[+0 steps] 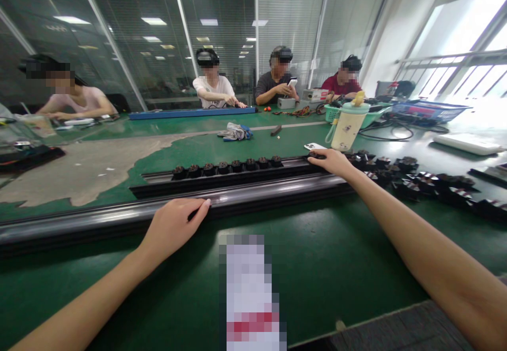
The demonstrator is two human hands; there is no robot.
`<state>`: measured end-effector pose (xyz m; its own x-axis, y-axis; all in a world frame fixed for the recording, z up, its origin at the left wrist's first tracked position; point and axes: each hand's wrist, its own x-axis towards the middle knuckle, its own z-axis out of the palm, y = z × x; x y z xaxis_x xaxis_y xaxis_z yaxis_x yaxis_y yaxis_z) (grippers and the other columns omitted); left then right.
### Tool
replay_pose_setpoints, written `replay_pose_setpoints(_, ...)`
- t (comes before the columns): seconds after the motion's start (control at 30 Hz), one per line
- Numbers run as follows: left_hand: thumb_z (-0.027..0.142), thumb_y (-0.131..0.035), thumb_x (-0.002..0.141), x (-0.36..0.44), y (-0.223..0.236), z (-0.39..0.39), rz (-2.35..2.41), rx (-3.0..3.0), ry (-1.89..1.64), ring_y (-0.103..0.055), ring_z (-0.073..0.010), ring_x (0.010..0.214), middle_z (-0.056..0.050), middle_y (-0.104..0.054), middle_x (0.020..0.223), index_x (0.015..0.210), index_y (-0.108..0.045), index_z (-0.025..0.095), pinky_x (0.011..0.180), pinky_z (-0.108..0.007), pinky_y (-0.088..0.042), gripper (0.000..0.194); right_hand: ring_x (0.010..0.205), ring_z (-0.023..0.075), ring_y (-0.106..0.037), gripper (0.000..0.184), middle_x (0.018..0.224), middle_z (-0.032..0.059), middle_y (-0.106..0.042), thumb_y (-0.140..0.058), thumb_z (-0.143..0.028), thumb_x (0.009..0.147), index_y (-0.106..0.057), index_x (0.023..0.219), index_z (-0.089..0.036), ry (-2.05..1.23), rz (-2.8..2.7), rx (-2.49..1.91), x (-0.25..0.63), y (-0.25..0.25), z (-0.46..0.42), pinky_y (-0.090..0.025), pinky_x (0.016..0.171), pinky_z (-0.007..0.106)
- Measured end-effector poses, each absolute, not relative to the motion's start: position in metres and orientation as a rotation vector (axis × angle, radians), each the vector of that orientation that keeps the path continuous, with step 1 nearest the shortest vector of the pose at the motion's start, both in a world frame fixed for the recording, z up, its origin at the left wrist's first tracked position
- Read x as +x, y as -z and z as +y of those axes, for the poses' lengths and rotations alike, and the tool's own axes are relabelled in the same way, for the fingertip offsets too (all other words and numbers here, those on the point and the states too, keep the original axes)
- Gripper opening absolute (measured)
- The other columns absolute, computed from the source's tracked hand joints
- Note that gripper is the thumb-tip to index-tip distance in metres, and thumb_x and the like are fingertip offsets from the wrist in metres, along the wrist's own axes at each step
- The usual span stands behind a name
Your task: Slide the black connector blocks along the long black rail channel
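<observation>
A long, shiny black rail point(257, 188) runs across the table in front of me. My left hand point(174, 223) is closed over its near edge, with the thumb along the top and the other fingers mostly hidden. Just behind lies a shorter black channel point(158, 186) carrying a row of small black socket modules point(223, 168). At this channel's right end, my right hand point(331, 162) is closed with its fingertips on a small dark piece, apparently another socket module point(316, 155), largely covered by the fingers.
More black socket modules point(425, 179) are strewn on the right. Beyond my right hand are a phone point(312, 146) and a cream tumbler point(348, 126). Gloves point(236, 132) lie mid-table. Several people sit opposite, near a long blue bar point(190, 113). Baskets point(430, 112) stand at the far right.
</observation>
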<state>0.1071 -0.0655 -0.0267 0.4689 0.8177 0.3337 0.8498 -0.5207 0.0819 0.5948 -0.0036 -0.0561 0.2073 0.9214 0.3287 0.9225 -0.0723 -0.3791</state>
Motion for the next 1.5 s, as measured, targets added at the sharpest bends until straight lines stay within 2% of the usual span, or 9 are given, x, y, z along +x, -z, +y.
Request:
replay_pose_setpoints(0.33,0.059,-0.028,0.101,0.109,0.024,-0.067,-1.528,-2.624,0.508,-0.071,-0.0297,0.107,-0.007,-0.079,0.112,0.097,-0.079,0.025,0.094,-0.039,-0.051,0.062,0.115,0.0316,-0.064,0.05,0.123,0.0064,-0.071,-0.061,-0.055,0.086,-0.074,0.125,-0.025,0.015,-1.688,-1.981,0.594,0.057,-0.003,-0.047,0.101,0.041)
replay_pose_setpoints(0.83,0.059,-0.025,0.102,0.109,0.024,-0.068,-1.482,-2.62,0.495,-0.072,-0.0306,0.103,-0.01,-0.079,0.109,0.095,-0.078,0.021,0.09,-0.039,-0.052,0.066,0.108,0.0302,-0.066,0.051,0.117,0.0086,-0.072,-0.058,-0.054,0.087,-0.075,0.123,-0.023,0.056,-1.696,-1.986,0.597,0.059,-0.002,-0.049,0.095,0.038)
replay_pose_setpoints(1.03,0.06,-0.023,0.102,0.11,0.022,-0.068,-1.516,-2.62,0.466,-0.072,-0.0305,0.104,-0.009,-0.079,0.111,0.095,-0.078,0.022,0.09,-0.039,-0.052,0.067,0.099,0.0288,-0.067,0.048,0.106,0.0096,-0.074,-0.056,-0.051,0.086,-0.077,0.116,-0.02,0.063,-1.691,-2.004,0.602,0.06,0.001,-0.049,0.088,0.036)
replay_pose_setpoints(1.4,0.06,-0.026,0.101,0.109,0.023,-0.067,-1.517,-2.623,0.506,-0.071,-0.0306,0.104,-0.009,-0.079,0.11,0.095,-0.079,0.024,0.092,-0.04,-0.052,0.064,0.104,0.0303,-0.067,0.048,0.111,0.0091,-0.074,-0.061,-0.051,0.082,-0.077,0.116,-0.02,0.04,-1.628,-2.018,0.604,0.061,0.002,-0.05,0.09,0.036)
replay_pose_setpoints(1.5,0.06,-0.026,0.101,0.109,0.024,-0.066,-1.511,-2.626,0.503,-0.071,-0.0308,0.104,-0.009,-0.079,0.11,0.096,-0.079,0.023,0.092,-0.04,-0.052,0.065,0.101,0.0298,-0.067,0.048,0.107,0.0088,-0.074,-0.061,-0.051,0.082,-0.077,0.115,-0.02,0.039,-1.619,-2.009,0.604,0.061,0.002,-0.05,0.09,0.037)
